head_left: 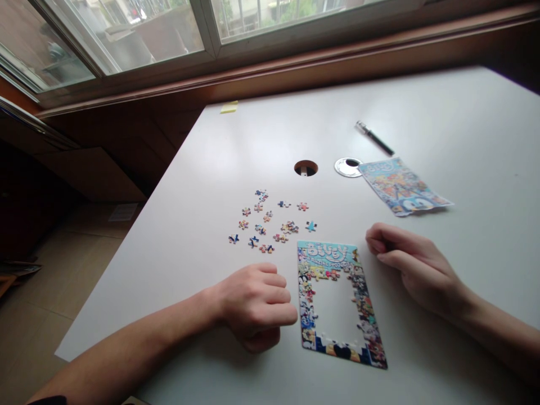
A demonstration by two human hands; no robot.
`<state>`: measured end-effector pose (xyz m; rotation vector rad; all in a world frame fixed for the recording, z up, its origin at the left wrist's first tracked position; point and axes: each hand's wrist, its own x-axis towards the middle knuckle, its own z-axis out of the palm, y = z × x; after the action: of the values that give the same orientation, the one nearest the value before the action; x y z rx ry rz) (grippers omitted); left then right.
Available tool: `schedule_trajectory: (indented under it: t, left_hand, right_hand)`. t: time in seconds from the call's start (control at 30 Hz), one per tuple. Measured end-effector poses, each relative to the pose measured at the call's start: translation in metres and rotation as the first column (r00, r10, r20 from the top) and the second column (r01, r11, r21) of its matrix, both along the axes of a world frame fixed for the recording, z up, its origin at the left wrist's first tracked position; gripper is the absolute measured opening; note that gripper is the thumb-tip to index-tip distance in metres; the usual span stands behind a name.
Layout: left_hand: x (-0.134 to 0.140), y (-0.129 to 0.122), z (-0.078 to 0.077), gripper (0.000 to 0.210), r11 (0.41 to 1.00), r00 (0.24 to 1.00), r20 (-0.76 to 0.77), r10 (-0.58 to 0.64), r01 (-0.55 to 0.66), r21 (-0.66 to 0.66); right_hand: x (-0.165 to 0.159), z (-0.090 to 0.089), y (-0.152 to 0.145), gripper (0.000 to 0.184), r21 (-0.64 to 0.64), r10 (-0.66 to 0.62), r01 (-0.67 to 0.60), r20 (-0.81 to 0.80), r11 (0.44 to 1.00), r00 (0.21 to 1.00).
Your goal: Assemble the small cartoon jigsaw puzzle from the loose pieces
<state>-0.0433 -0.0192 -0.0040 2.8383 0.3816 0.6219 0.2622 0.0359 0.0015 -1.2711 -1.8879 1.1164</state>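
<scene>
Partly assembled jigsaw on a pale counter (pixel 189 225), viewed from above the worker. The jigsaw (pixel 327 256) lies flat between the two hands, its border joined on all sides and its titled upper band largely in place, while a ragged white gap occupies the middle. The left hand (pixel 261 306) rests just beside the jigsaw's left edge; its grip is folded into a loose fist, no piece shows in it, and whether one is concealed beneath the fingers cannot be told. The right hand (pixel 415 267) lies beyond the upper right corner, apart from the jigsaw; its grip is curled with thumb drawn in close to the forefinger, and again no held piece can be made out. Loose pieces (pixel 289 227) are scattered beyond the left hand, a few of them seemingly touching or linked; a light blue piece (pixel 311 226) lies near the jigsaw's top edge. A printed sheet (pixel 400 185) bearing a similar title lies to the upper right, overlapping a metal ring (pixel 342 172), with a pen (pixel 375 138) just above. The stage in hand is judged to be the filling of the interior, with the hands paused between placements. The next move would call for choosing a piece by colour and outline, pinching it by its edges, and turning it to match a notch along the gap.
</scene>
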Motion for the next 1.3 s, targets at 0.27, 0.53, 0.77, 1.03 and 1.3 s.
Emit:
schedule_trajectory:
  t: [0.27,0.53,0.77,1.03,1.3]
  left_hand:
    - [0.002,0.0005,0.0041,0.018,1.0,0.997,0.079,-0.004,0.005,-0.009]
    - [0.0017,0.0004,0.001,0.02,1.0,0.998,0.056,-0.002,0.002,-0.009]
    - [0.0018,0.0002,0.0018,0.016,1.0,0.997,0.074,-0.007,0.007,-0.007]
    - [0.0017,0.0002,0.0012,0.013,1.0,0.998,0.066,-0.002,0.002,-0.001]
    - [0.0008,-0.0004,0.0016,0.014,1.0,0.999,0.049,0.003,-0.003,-0.006]
  right_hand:
    - [-0.0005,0.0016,0.0008,0.01,-0.003,0.008,-0.007,0.01,1.0,1.0]
    - [-0.0007,0.0006,0.0004,0.01,-0.001,0.009,-0.009,0.007,1.0,1.0]
    - [0.0003,-0.0019,0.001,0.009,0.02,0.031,-0.031,0.006,0.999,0.999]
    - [0.0024,-0.006,0.0019,0.009,0.038,0.058,-0.058,-0.008,0.998,0.998]
    - [0.0031,-0.0038,0.0007,0.01,0.042,0.059,-0.059,0.002,0.997,0.998]
